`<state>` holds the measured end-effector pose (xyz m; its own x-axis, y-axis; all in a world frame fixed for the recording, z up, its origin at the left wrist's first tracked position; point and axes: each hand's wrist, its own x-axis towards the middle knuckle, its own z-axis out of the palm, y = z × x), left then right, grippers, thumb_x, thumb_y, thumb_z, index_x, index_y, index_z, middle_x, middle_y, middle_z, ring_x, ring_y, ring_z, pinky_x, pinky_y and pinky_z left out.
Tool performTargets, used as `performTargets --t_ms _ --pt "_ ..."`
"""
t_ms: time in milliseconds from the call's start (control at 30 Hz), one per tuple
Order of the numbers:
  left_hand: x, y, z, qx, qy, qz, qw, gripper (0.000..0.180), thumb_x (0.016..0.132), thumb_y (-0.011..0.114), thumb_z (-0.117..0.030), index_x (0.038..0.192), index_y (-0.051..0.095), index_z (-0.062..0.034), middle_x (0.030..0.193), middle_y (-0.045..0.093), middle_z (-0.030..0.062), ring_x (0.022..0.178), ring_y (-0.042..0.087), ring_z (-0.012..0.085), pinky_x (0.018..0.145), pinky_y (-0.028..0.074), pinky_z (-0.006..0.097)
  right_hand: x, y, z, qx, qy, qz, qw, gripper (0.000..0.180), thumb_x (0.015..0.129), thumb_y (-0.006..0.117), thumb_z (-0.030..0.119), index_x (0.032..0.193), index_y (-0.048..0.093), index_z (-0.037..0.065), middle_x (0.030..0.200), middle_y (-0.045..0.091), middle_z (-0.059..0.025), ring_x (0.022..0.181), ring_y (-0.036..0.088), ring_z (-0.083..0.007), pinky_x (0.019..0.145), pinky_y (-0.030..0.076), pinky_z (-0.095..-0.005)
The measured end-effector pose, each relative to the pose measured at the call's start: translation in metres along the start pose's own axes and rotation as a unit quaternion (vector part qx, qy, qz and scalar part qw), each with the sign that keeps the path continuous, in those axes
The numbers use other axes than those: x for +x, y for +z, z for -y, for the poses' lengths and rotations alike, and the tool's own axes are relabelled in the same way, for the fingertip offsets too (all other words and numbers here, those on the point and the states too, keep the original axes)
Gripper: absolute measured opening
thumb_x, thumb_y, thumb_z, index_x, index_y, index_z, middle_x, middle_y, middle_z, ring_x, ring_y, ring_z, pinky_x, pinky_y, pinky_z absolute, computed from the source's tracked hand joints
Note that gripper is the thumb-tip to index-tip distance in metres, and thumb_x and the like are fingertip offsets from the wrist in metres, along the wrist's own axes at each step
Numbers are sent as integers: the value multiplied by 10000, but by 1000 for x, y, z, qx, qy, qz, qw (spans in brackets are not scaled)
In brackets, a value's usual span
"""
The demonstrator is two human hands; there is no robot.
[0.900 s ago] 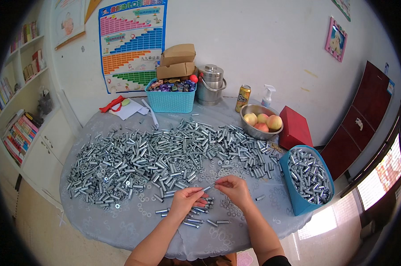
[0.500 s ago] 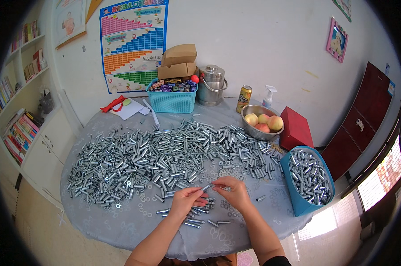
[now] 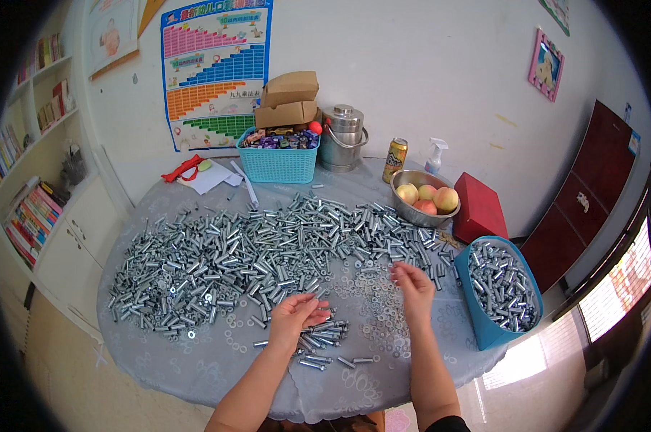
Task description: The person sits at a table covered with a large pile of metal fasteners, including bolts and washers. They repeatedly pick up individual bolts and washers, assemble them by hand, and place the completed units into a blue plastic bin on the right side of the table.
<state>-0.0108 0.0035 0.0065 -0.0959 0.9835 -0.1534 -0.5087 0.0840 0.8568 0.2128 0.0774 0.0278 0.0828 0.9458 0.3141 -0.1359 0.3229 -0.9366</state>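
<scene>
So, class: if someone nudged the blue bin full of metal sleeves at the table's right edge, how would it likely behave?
The blue bin is heaped with steel parts, so it is probably heavy and would resist sliding. It stands at the table rim, so a hard push could tip it off. Its walls look thin and may flex.

Head-worn fisheye, looking down, table [image 3: 195,360] near

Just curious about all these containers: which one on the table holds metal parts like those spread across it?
The blue bin at the table's right edge, beside the right hand. The teal basket holds colourful packets, the steel bowl fruit.
</scene>
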Motion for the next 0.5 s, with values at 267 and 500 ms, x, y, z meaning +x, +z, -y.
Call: performTargets --t_ms 267,500 --pt "1 1 -1 -17 13 -5 1000 180 880 513 -40 1036 493 48 988 613 213 830 648 270 698 560 327 11 -29 -22 -257 11 21 966 129 785 637 62 904 672 28 804 643 -51 727 580 -108 652 456 -233" --pt "0 -1 2 -10 -11 10 1000 182 865 544 -37 1024 512 47 972 621 203 813 652 257 703 559 312 -3 -11 -18 -521 17 119 845 243 703 707 271 826 681 62 775 639 -113 699 619 -237 625 478 -337"
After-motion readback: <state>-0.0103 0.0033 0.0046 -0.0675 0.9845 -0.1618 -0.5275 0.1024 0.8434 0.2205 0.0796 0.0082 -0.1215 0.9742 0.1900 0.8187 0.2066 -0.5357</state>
